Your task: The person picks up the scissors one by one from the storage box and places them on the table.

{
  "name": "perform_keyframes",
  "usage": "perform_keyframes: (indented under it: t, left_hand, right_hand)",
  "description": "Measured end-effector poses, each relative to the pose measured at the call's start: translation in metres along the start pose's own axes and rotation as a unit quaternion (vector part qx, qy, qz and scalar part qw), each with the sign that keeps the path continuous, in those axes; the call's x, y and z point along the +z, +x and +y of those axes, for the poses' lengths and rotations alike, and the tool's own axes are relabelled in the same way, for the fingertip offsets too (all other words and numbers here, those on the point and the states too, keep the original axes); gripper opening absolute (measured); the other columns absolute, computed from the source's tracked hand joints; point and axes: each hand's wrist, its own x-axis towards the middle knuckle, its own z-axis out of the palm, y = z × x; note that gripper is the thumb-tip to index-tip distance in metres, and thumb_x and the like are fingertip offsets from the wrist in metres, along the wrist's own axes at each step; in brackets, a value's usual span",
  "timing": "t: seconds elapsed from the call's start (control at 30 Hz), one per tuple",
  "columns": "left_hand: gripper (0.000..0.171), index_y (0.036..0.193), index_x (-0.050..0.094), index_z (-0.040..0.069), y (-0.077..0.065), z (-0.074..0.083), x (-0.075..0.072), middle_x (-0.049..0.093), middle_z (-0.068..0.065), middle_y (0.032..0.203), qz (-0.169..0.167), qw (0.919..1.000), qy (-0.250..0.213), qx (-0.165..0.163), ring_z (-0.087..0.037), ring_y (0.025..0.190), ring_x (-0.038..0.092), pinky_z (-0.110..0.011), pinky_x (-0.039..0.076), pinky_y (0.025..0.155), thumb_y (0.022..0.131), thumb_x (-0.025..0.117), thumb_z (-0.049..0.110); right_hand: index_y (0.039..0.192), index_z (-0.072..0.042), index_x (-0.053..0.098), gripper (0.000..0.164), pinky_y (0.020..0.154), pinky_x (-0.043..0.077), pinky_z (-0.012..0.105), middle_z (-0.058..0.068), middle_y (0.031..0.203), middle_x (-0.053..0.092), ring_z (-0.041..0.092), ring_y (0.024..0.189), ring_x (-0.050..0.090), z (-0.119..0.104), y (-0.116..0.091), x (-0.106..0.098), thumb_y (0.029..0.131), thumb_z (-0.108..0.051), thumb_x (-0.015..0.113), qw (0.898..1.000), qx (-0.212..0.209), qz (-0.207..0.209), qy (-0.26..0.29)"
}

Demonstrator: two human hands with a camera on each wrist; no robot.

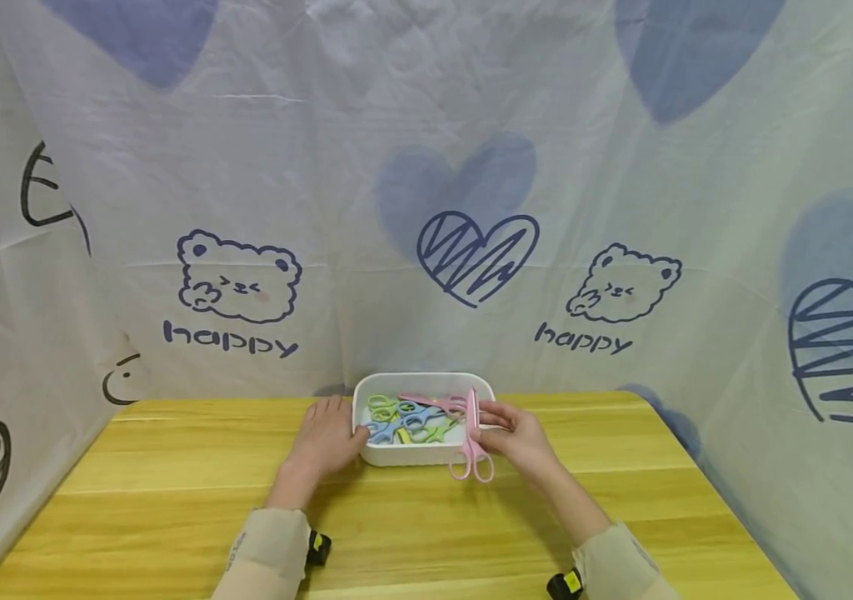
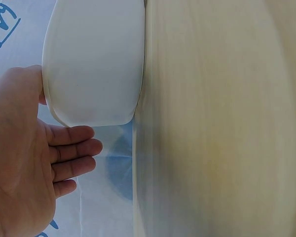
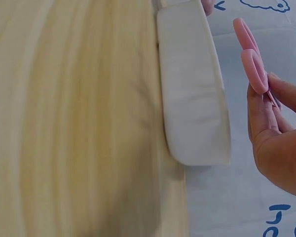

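Observation:
A white plastic bin (image 1: 411, 455) stands at the far edge of the table, with several pairs of small scissors inside, among them blue scissors (image 1: 417, 413) and green scissors (image 1: 437, 431). My left hand (image 1: 327, 437) holds the bin's left end, thumb over the rim and fingers along the outside; the left wrist view has the index finger against its corner. Between thumb and fingers, my right hand (image 1: 520, 440) pinches pink scissors (image 1: 473, 446) above the bin's right front rim, handles hanging down and blades pointing up. Another pink pair (image 1: 426, 402) lies in the bin.
The wooden table (image 1: 411, 533) spreads out in front of the bin. Right behind it hangs a white cloth (image 1: 351, 192) printed with hearts and bears, which also closes off both sides.

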Motion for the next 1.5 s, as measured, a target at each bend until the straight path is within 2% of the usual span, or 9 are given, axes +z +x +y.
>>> perform_keyframes:
  t: [0.5,0.8,1.1,1.5]
  left_hand:
    - [0.052,0.125,0.055,-0.012,0.0,0.0,0.0,0.055,-0.02,0.114,0.007,1.0,0.003,0.007,-0.039,0.116,0.048,-0.054,0.038,0.108,0.097,0.057,0.032]
    - [0.055,0.127,0.055,-0.013,-0.001,0.0,-0.002,0.056,-0.022,0.116,0.008,0.9999,-0.002,0.008,-0.04,0.117,0.049,-0.055,0.038,0.109,0.097,0.057,0.032]
    - [0.054,0.126,0.055,-0.014,-0.001,0.003,-0.004,0.056,-0.022,0.116,0.005,1.0,0.005,0.007,-0.041,0.117,0.049,-0.056,0.038,0.109,0.097,0.058,0.031]
    - [0.053,0.126,0.055,-0.013,-0.001,0.001,-0.001,0.055,-0.021,0.115,0.003,1.0,0.001,0.007,-0.04,0.116,0.048,-0.055,0.037,0.109,0.097,0.058,0.031]
  right_hand:
    - [0.141,0.016,0.05,0.056,0.085,0.061,0.032,0.03,0.128,0.064,0.019,0.097,0.072,0.021,-0.022,-0.012,0.091,0.004,0.072,1.0,0.007,-0.006,-0.016]
    - [0.141,0.014,0.051,0.057,0.086,0.06,0.031,0.028,0.127,0.065,0.021,0.097,0.072,0.028,-0.035,-0.023,0.09,0.004,0.074,1.0,0.025,0.005,-0.017]
    - [0.144,0.013,0.05,0.061,0.085,0.061,0.034,0.028,0.13,0.063,0.023,0.097,0.072,0.034,-0.052,-0.036,0.09,0.001,0.076,0.997,0.054,0.003,-0.048]
    - [0.141,0.012,0.053,0.061,0.083,0.062,0.037,0.022,0.122,0.067,0.024,0.096,0.071,0.038,-0.066,-0.05,0.087,-0.001,0.079,0.994,0.082,0.002,-0.076]
